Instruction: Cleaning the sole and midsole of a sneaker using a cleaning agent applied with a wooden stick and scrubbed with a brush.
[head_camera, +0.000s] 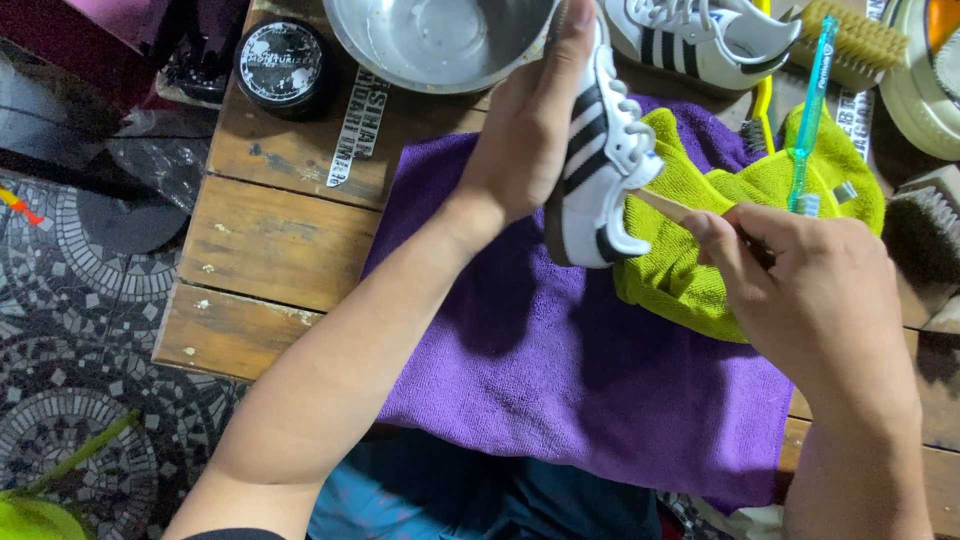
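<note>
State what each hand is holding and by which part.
Left hand grips the white sneaker with black stripes by its sole side. Right hand pinches a thin wooden-handled tool at its rear end, tip at the shoe.

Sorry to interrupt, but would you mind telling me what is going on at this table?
A person is holding a white sneaker with black stripes up in the left hand, above a purple towel spread over a wooden table. The right hand grips a thin wooden-handled tool whose tip meets the shoe near its heel. A crumpled green cloth, a teal toothbrush, a metal bowl, a second sneaker and scrubbing brushes lie around.
</note>
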